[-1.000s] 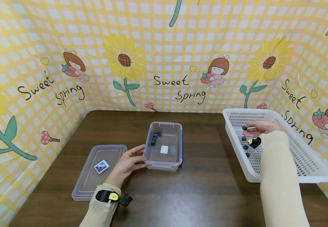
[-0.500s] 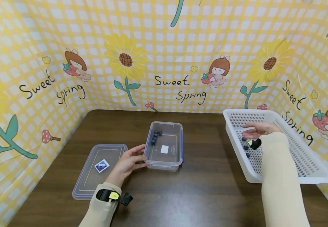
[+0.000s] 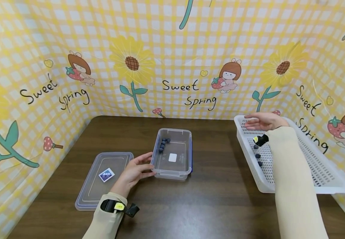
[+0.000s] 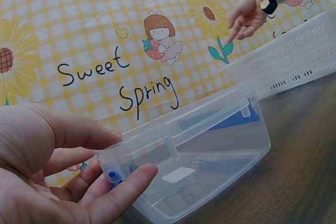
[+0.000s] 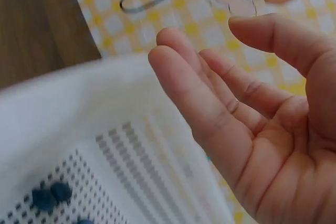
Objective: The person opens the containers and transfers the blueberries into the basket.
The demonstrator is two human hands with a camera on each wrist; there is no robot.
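A clear plastic container (image 3: 179, 174) stands mid-table with several blueberries (image 3: 163, 144) in its far left corner. My left hand (image 3: 136, 169) grips its near left corner, thumb on the rim and fingers underneath (image 4: 121, 182). My right hand (image 3: 262, 121) hovers flat above the far left corner of a white perforated basket (image 3: 310, 189). Its fingers are straight and the palm (image 5: 252, 124) is empty. A few blueberries (image 3: 257, 155) lie on the basket floor below the wrist, also seen in the right wrist view (image 5: 51, 195).
The container's clear lid (image 3: 104, 179) lies flat on the dark wooden table (image 3: 214, 205), left of my left hand. A yellow checked backdrop with sunflowers closes off the back and both sides. The basket sits against the right wall.
My right hand has lifted from the basket floor up and back to above the far rim, its fingers opening out flat. The left hand and the container have stayed put.
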